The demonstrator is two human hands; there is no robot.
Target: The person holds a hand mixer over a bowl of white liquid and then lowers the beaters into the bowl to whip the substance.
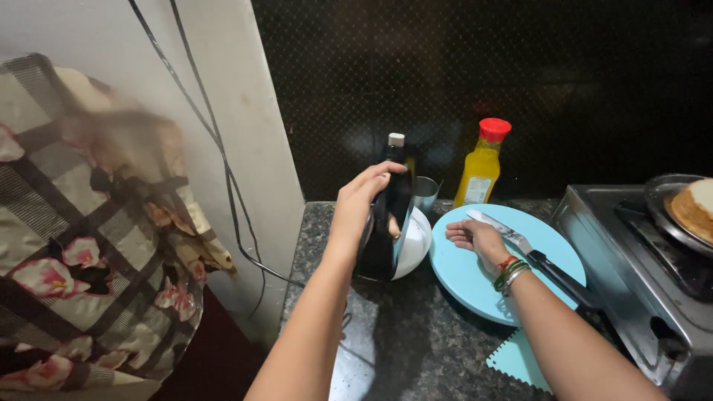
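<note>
Fingers of our left hand [362, 199] wrap around a dark bottle [388, 215] with a pale cap, gripping its body just below the neck; the bottle stands close to upright, tipped slightly, at about eleven o'clock from the middle of the counter. Behind it, at its three o'clock and touching or nearly so, we see a white bowl [417, 245], and just beyond that, at one o'clock, a small metal cup [426, 193]. Our right hand [479, 239] rests palm down on a pale blue round board [468, 278], fingers loosely curled and holding nothing; coloured bangles [509, 272] circle the wrist. A knife [531, 256] with a black handle lies across the board just beside that hand, its blade pointing toward eleven o'clock and its handle toward five. At twelve o'clock from the board stands a yellow bottle [481, 167] with a red cap, near the dark tiled wall. A pale blue scraper [516, 360] with a toothed edge lies on the speckled dark counter [416, 341] at six o'clock from the board, partly under our forearm. At three o'clock sits a steel stove [631, 252] bearing a dark pan [668, 204] with a round browned cake [694, 208] in it. Far at nine o'clock, a checked floral cloth [82, 238] hangs beside black cables [223, 156] on the white wall.
</note>
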